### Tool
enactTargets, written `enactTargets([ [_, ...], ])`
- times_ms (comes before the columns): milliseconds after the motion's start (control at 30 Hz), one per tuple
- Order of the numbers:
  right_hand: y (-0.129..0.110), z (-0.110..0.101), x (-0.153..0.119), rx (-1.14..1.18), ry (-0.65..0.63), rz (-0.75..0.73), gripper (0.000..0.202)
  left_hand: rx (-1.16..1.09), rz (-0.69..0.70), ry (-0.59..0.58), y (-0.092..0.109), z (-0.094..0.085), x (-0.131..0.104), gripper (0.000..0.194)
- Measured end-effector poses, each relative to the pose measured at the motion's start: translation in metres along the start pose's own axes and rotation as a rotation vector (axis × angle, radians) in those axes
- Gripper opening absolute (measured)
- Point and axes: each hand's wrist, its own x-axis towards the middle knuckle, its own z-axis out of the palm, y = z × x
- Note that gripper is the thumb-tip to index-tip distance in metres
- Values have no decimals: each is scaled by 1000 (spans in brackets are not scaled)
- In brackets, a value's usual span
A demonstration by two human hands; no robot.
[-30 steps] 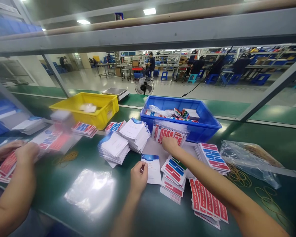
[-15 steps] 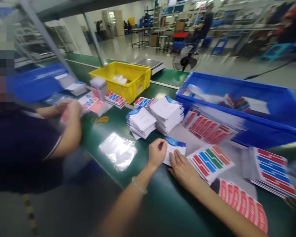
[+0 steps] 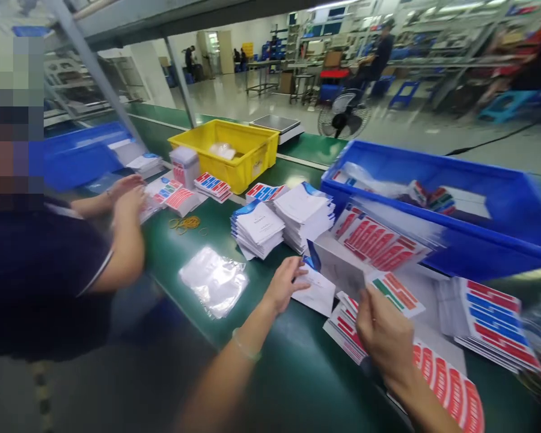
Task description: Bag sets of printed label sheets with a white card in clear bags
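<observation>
My left hand (image 3: 287,284) rests its stretched fingers on the left edge of a white booklet (image 3: 318,294) with a blue top corner, lying on the green table. My right hand (image 3: 383,328) is closed on the right edge of a raised, tilted booklet (image 3: 340,264), its greyish side towards me. Whether this raised piece is joined to the lying booklet I cannot tell. Under and beside my right hand are sticker sheets with coloured stripes (image 3: 397,291), and a sheet of red curved labels (image 3: 451,382) is partly covered by my forearm.
Two booklet stacks (image 3: 258,225) (image 3: 303,210) stand ahead. Clear plastic bags (image 3: 214,279) and rubber bands (image 3: 187,224) lie left. A yellow bin (image 3: 247,171) and a blue bin (image 3: 433,228) line the back; striped sheets (image 3: 500,322) lie right. A co-worker's arms (image 3: 126,222) are at left.
My right hand has lifted off the booklet and moved right, now gripping a raised booklet piece. My left hand's fingers have spread out on the lying booklet.
</observation>
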Motion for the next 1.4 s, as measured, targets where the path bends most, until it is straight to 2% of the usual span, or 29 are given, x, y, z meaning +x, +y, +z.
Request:
enactTargets([
  [67, -9, -9, -4, 76, -61, -149, 33, -215, -220, -254, 6, 5, -7, 59],
  [133, -18, -16, -10, 178, -219, -299, 35, -382, -347, -461, 13, 9, -15, 74],
  [200, -21, -23, -14, 262, -311, -342, 31, -438, -365, -557, 19, 11, -20, 79],
  [233, -20, -28, -16, 293, -312, -303, 29, -442, -364, -570, 21, 11, -22, 77],
  [333, 4, -38, -16, 299, -199, -34, 26, -440, -352, -572, 23, 10, -25, 72],
  [433, 50, -41, -18, 106, -149, 263, 30, -463, -350, -582, 20, 8, -25, 73],
  [533, 95, -34, -29, -138, -268, 432, 46, -447, -366, -593, 18, 8, -27, 71],
  [633, 118, -25, -42, -200, -322, 475, 48, -391, -361, -589, 17, 9, -28, 70],
  [833, 115, -16, -46, -168, -378, 489, 35, -342, -355, -586, 13, 11, -29, 68],
  [1067, 112, -18, -37, -96, -325, 554, 22, -351, -376, -618, 5, 11, -28, 60],
  [1167, 108, -32, -31, -1, -262, 573, 23, -361, -395, -630, 3, 10, -24, 60],
  [1267, 99, -59, -21, 143, -193, 583, 26, -295, -399, -567, -2, 11, -22, 59],
  [1333, 89, -77, -14, 315, -143, 610, 26, -220, -378, -520, -7, 12, -23, 61],
  [1400, 74, -89, -7, 529, -155, 625, 26, -156, -356, -507, -13, 14, -26, 63],
])
